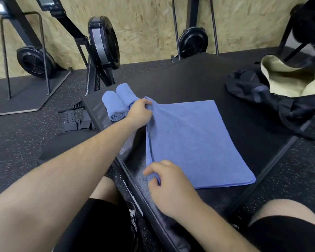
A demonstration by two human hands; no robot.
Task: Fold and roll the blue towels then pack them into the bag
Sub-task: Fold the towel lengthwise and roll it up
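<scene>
Here, at the upper left of the frame, rowing machines (pixel 102 44) stand against a chipboard wall (pixel 144 19), and just left of centre two rolled blue towels (pixel 116 104) lie side by side at the far left corner of the black padded surface (pixel 198 82).

Right beside those rolls, the left hand (pixel 139 111) is closed in a pinch on the far left corner of the flat blue towel (pixel 195 140), lifting that corner slightly off the surface. Lower down, near the centre of the frame, the right hand (pixel 168 186) is closed on the near left corner of the same towel, fingers curled over the hem. The towel appears already doubled and spreads from both hands toward the right, its left edge raised between them and its right side lying flat.

At the upper right, the dark bag (pixel 273 99) with a pale lining sits slumped open at the far right corner, well apart from both hands.

The likely trouble: if one corner is carried across faster than the other, the fold would land skewed and the roll would come out cone-shaped. The left hand is also close enough to the finished rolls to nudge one off the surface's edge, and loose pinches could let the layers slip apart.
</scene>
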